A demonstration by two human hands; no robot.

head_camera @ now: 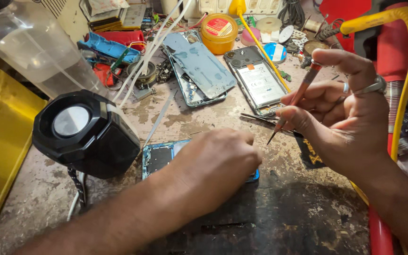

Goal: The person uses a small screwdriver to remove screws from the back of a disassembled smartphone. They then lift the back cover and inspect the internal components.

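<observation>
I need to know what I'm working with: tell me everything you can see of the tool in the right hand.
The screwdriver is thin, with a reddish-brown handle, a red band near its top and a dark, fine metal tip. It slants, top up-right, tip down-left, hanging just above the bench and touching nothing. The right hand pinches it in a pen-like grip, index finger capping the top. The tip points toward the opened phone under the left hand.

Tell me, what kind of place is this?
Most likely a phone repair bench. The left hand presses on an opened blue phone, the right hand holds a thin screwdriver, and more dismantled phones, a loose back cover and a jar of paste litter the worn tabletop.
</observation>
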